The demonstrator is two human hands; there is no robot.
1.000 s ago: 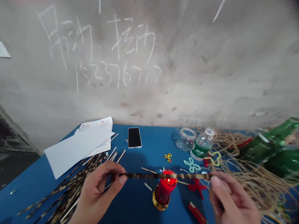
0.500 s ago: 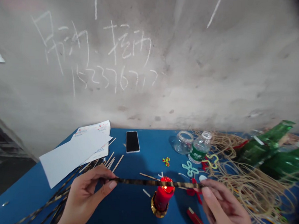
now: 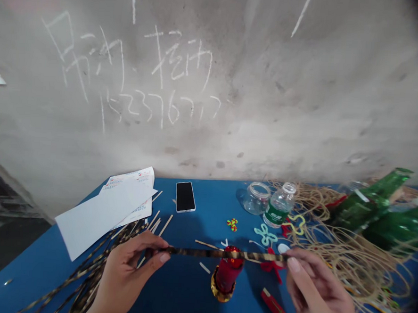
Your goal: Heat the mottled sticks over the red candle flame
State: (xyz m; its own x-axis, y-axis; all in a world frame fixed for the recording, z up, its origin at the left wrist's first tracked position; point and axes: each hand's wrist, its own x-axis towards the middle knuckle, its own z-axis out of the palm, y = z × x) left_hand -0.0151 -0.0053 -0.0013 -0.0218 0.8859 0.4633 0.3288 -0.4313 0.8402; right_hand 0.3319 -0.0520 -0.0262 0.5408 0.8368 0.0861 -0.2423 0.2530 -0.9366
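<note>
Since a second ago, the mottled brown-and-cream strip (image 3: 220, 254) has sunk a little lower in view and now lies level. The left hand (image 3: 127, 274) pinches one end between thumb and fingers, and the right hand (image 3: 317, 295) clamps the other end the same way, so the hands stand well apart with the strip taut-looking between them.

The strip passes just over the top of a red candle (image 3: 227, 271), which stands in a brass holder (image 3: 218, 291) on a blue table (image 3: 182, 301). Near the right hand, at about 5 o'clock from the candle, lies a red utility knife (image 3: 274, 306). At 2 o'clock sit a red knotted star (image 3: 272, 265) and a turquoise knot (image 3: 265, 234).

Farther out at 3 o'clock spreads a tangle of pale rattan cord (image 3: 350, 274), with green glass bottles (image 3: 372, 204) beyond it. A glass jar (image 3: 256, 198) and a plastic water bottle (image 3: 279, 204) stand at 1 o'clock. A black phone (image 3: 185, 196) lies at 12 o'clock. Loose sheets of paper (image 3: 99, 220) sit at 10 o'clock, and a pile of similar strips (image 3: 81, 274) lies at 9 o'clock beneath the left hand, against a chalk-marked concrete wall (image 3: 129, 76).
</note>
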